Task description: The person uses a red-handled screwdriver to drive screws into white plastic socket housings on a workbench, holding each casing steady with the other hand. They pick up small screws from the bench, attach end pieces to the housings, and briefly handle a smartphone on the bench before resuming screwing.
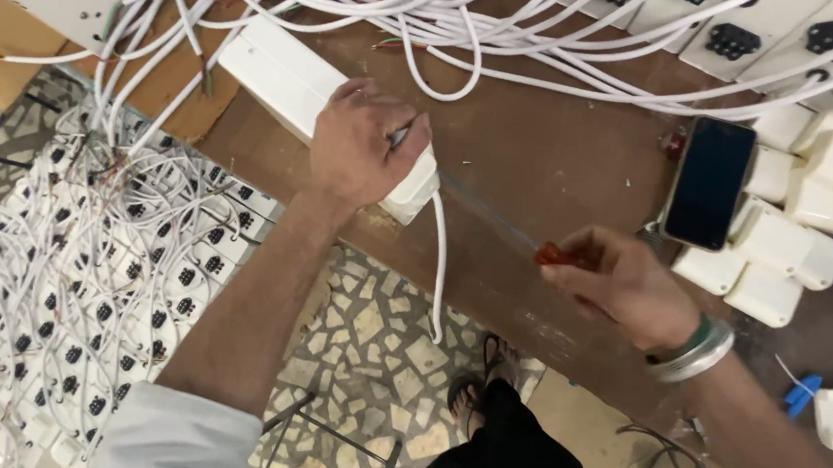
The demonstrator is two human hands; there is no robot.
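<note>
My left hand (364, 146) presses down on a long white extension board (297, 79) lying on the brown table (550, 152), gripping its near end. A white cable (436, 262) hangs from that end over the table edge. My right hand (622, 286) holds a red-handled screwdriver (549, 253); its thin shaft runs up-left to the board's end under my left hand's fingers. Metal bangles sit on my right wrist.
Tangled white cables (519, 24) and several white socket boards (769, 12) cover the table's far side. A dark phone (708, 183) lies on small white plugs (789, 242) at the right. On the patterned floor at the left lies a heap of finished boards (89, 283). A sandalled foot (471, 395) shows below.
</note>
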